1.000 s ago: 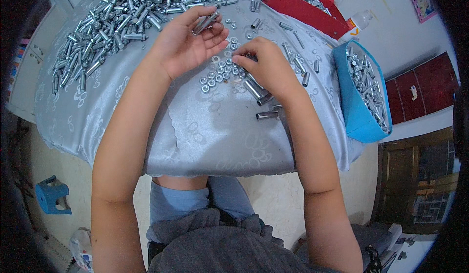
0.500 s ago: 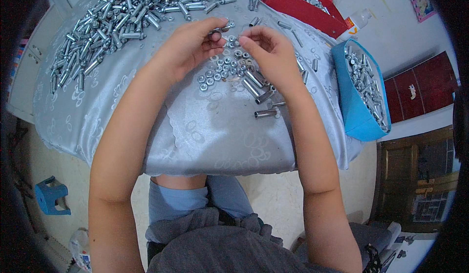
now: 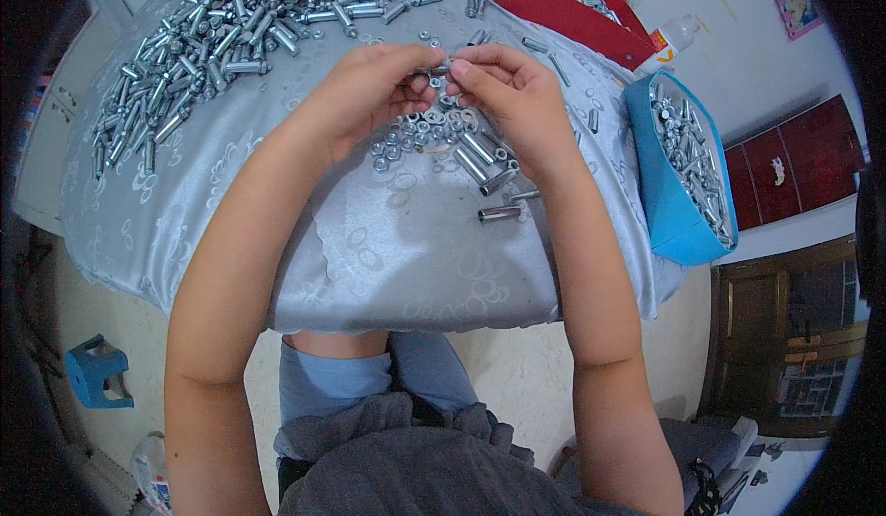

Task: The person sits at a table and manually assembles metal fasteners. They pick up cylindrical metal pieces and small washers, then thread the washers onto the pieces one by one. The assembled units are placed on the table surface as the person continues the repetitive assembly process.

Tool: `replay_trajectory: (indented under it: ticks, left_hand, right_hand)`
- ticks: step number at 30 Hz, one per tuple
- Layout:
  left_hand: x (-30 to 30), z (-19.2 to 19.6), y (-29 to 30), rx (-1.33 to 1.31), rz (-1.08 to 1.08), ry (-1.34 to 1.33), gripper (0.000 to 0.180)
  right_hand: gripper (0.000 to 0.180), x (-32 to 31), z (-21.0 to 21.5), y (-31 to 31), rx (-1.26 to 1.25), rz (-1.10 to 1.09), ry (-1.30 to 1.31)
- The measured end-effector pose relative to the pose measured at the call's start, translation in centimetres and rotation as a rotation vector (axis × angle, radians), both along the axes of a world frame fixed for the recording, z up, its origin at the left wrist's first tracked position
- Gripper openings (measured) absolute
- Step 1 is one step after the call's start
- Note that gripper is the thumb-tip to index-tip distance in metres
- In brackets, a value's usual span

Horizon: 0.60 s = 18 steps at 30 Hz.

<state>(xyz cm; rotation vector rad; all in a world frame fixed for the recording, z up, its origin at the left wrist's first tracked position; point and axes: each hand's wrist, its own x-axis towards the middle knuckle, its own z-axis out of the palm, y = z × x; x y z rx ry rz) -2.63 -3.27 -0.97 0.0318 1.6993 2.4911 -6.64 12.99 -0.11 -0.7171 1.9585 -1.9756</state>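
Both hands are working above the near-middle of the silver patterned tablecloth (image 3: 369, 271), their fingertips meeting over a scatter of small hardware. The left hand (image 3: 377, 84) is holding a small metal tube (image 3: 437, 70) between thumb and forefinger, the pinch narrow; its other fingers are curling loosely underneath. The right hand (image 3: 517, 96) is bringing its thumb and forefinger together at the tube's right-hand end, the gap between them being very narrow, while its remaining fingers are bending in toward the palm. Whether the right fingertips are gripping a separate small part or only touching the tube cannot be told, the contact being small and partly hidden. Just below the hands, a cluster of nuts (image 3: 393, 153) is lying on the cloth, with several loose tubes (image 3: 499, 213) resting beside it to the right, partly under the right hand and forearm. Beyond the left hand, a large heap of metal fasteners (image 3: 212, 45) is spreading across the far left of the table. At the far right, a red box (image 3: 563, 19) is holding similar metal pieces; nearer, a blue bin (image 3: 660, 193) is holding more, with a white bottle (image 3: 676, 34) standing between the two containers.
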Motion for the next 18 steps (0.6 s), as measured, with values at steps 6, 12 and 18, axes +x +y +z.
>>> replay_trajectory:
  ticks: [6, 12, 18]
  left_hand:
    - [-0.2, -0.3, -0.3, 0.173, -0.089, -0.027, 0.015]
    - [-0.5, -0.6, -0.4, 0.27, -0.135, -0.064, 0.018]
    - [-0.3, -0.2, -0.5, 0.055, -0.111, -0.018, 0.025]
  right_hand:
    - [0.02, 0.2, 0.0, -0.1, -0.081, -0.015, -0.04]
    - [0.012, 0.9, -0.2, -0.5, 0.002, -0.15, 0.285]
    - [0.013, 1.0, 0.0, -0.4, 0.17, -0.211, 0.64]
